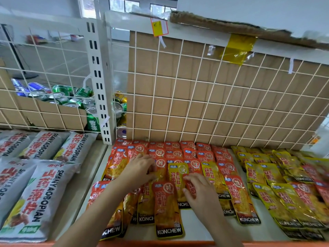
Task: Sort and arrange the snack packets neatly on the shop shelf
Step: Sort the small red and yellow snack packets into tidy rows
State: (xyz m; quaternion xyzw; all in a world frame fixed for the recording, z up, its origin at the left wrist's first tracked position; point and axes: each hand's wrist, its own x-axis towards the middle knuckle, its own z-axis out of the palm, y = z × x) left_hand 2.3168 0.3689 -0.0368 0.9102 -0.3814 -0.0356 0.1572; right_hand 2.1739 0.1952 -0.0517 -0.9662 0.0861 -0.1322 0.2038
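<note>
Red snack packets (168,207) lie in overlapping rows on the white shelf (197,229), with yellow snack packets (267,173) massed to the right. One yellow packet (178,177) sits among the red ones in the middle. My left hand (140,169) reaches in from the lower left, its fingers curled over the edge of a red packet (158,172). My right hand (200,192) lies just right of it and pinches a small red packet (192,187) between thumb and fingers, beside the stray yellow packet.
Large grey snack bags (35,189) fill the shelf section to the left. A white wire grid (195,97) backed with cardboard stands behind the packets. Drink cans (74,98) lie behind the grid at the left. An orange shelf edge (160,244) runs along the front.
</note>
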